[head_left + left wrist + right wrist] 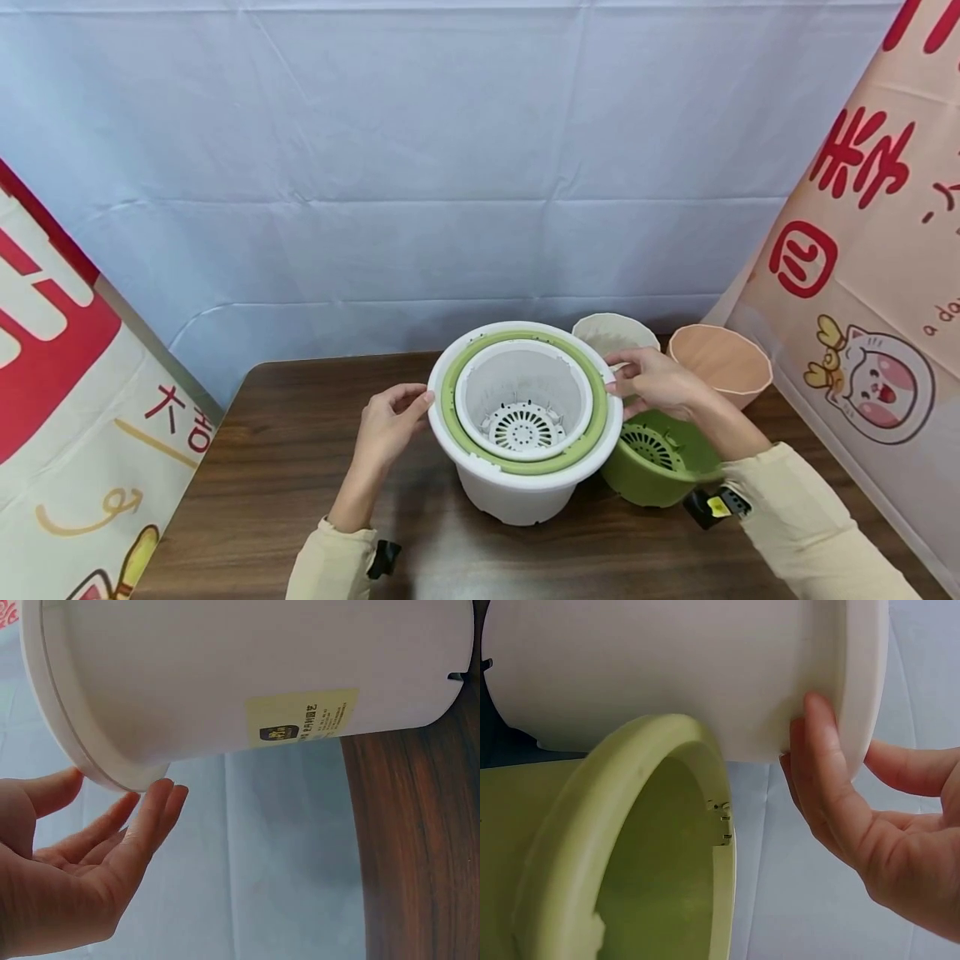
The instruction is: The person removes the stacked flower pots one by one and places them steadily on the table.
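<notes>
Pale blue cloth (450, 167) hangs behind a brown wood-grain table (300, 500). Upright between left hand (390, 422) and right hand (651, 383), which pinch opposite sides of its rim (555, 480), is a round white plastic pot (513, 500) nesting a green plastic pot (598, 404) and a smaller white plastic pot (525, 375).

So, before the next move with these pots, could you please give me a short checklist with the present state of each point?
1. Left grip on the rim of the large white pot: ok, thumb and fingers are at the rim.
2. Right grip on the opposite side of that rim: ok.
3. Nested green pot and inner white pot inside the large white pot: ok.
4. Free room on the right: not ok, the separate green pot stands close by.
5. Large white pot's base touching the table: cannot tell.
</notes>
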Demonstrator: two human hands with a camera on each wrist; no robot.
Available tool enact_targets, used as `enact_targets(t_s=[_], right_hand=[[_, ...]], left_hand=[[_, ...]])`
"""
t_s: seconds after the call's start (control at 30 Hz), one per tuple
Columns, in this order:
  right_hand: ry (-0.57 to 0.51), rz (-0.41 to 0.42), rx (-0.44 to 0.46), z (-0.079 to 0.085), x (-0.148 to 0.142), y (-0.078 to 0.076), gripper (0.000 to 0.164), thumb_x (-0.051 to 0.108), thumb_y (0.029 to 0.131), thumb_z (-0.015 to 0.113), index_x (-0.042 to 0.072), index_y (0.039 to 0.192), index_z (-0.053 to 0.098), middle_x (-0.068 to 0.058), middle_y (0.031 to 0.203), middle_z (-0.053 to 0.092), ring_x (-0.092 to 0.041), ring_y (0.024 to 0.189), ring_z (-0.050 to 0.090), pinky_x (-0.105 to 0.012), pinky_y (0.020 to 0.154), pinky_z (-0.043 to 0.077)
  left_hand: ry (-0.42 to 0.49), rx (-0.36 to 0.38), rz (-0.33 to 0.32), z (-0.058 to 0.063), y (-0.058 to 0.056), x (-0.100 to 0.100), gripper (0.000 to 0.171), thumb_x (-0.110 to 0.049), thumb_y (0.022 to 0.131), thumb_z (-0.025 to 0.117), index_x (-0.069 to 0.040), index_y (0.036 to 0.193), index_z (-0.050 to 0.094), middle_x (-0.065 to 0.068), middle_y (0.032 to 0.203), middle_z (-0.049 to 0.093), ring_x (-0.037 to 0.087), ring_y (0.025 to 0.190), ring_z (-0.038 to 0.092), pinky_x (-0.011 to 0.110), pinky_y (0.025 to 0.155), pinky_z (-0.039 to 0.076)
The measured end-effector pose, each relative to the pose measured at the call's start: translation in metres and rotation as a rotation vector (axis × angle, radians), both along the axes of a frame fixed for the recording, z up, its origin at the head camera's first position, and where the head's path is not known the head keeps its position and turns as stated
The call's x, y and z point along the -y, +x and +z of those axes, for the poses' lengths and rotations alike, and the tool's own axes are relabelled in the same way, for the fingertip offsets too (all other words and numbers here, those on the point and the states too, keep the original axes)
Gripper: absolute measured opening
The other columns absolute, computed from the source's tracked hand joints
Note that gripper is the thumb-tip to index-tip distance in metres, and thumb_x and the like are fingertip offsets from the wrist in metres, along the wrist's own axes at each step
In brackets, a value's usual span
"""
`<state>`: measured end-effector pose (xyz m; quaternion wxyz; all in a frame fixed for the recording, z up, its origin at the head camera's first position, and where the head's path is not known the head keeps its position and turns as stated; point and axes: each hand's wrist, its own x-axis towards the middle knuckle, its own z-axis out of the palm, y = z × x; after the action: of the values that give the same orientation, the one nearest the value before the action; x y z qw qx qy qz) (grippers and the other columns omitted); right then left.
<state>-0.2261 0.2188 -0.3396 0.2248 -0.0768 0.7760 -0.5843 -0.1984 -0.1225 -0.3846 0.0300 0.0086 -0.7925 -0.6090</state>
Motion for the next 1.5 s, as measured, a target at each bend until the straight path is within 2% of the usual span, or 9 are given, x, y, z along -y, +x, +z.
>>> enact_targets(t_s=[0.17,0.37,0.67,0.83,1.07,1.3,1.5], right_hand=[[0.002,-0.003,0.000,0.001,0.000,0.001,0.049,-0.010,0.088,0.048,-0.020,0.130,0.023,-0.017,0.090,0.053,-0.018,0.075,0.060,-0.036,0.066,0.055],[0.005,-0.006,0.001,0.002,0.000,0.001,0.049,-0.010,0.088,0.047,-0.020,0.129,0.023,-0.017,0.091,0.053,-0.018,0.075,0.060,-0.036,0.066,0.055],[0.010,0.007,-0.006,0.001,0.001,0.000,0.049,-0.010,0.088,0.047,-0.021,0.128,0.023,-0.017,0.089,0.052,-0.018,0.074,0.059,-0.036,0.066,0.055],[0.002,0.012,-0.004,0.001,0.002,0.001,0.049,-0.010,0.088,0.047,-0.021,0.129,0.022,-0.017,0.090,0.052,-0.018,0.074,0.060,-0.036,0.065,0.055],[0.006,0.014,-0.002,0.001,0.002,0.000,0.048,-0.010,0.088,0.047,-0.021,0.128,0.023,-0.017,0.090,0.052,-0.018,0.074,0.060,-0.036,0.065,0.055],[0.010,0.008,0.001,0.001,0.000,0.000,0.048,-0.011,0.088,0.047,-0.021,0.128,0.024,-0.017,0.089,0.052,-0.019,0.074,0.060,-0.036,0.065,0.055],[0.002,0.006,0.008,0.001,0.001,0.000,0.048,-0.011,0.088,0.046,-0.021,0.129,0.023,-0.017,0.090,0.052,-0.019,0.074,0.060,-0.037,0.066,0.055]], left_hand=[[-0.026,-0.035,-0.008,0.007,0.001,0.002,0.024,-0.013,0.087,0.063,0.000,0.107,0.063,0.017,0.098,0.064,0.025,0.087,0.064,0.035,0.070,0.055],[-0.070,-0.042,-0.059,0.019,0.003,0.003,0.023,-0.013,0.088,0.062,-0.003,0.108,0.064,0.016,0.102,0.064,0.026,0.092,0.063,0.036,0.070,0.055],[-0.192,-0.023,-0.106,0.029,-0.007,0.002,0.022,-0.017,0.089,0.061,-0.004,0.106,0.065,0.012,0.102,0.065,0.023,0.091,0.063,0.031,0.068,0.055],[-0.254,-0.011,-0.145,0.032,-0.012,0.000,0.026,-0.018,0.090,0.059,-0.001,0.109,0.064,0.016,0.107,0.063,0.023,0.085,0.065,0.032,0.068,0.055],[-0.325,0.033,-0.183,0.038,-0.015,-0.001,0.028,-0.020,0.090,0.059,-0.001,0.111,0.063,0.016,0.107,0.063,0.019,0.074,0.065,0.031,0.065,0.055],[-0.438,0.055,-0.213,0.046,-0.020,-0.003,0.027,-0.020,0.089,0.061,-0.001,0.107,0.065,0.015,0.104,0.064,0.017,0.066,0.063,0.030,0.061,0.053],[-0.517,0.015,-0.215,0.048,-0.020,-0.004,0.025,-0.021,0.088,0.062,-0.003,0.103,0.067,0.011,0.101,0.065,0.020,0.081,0.063,0.032,0.066,0.052]])
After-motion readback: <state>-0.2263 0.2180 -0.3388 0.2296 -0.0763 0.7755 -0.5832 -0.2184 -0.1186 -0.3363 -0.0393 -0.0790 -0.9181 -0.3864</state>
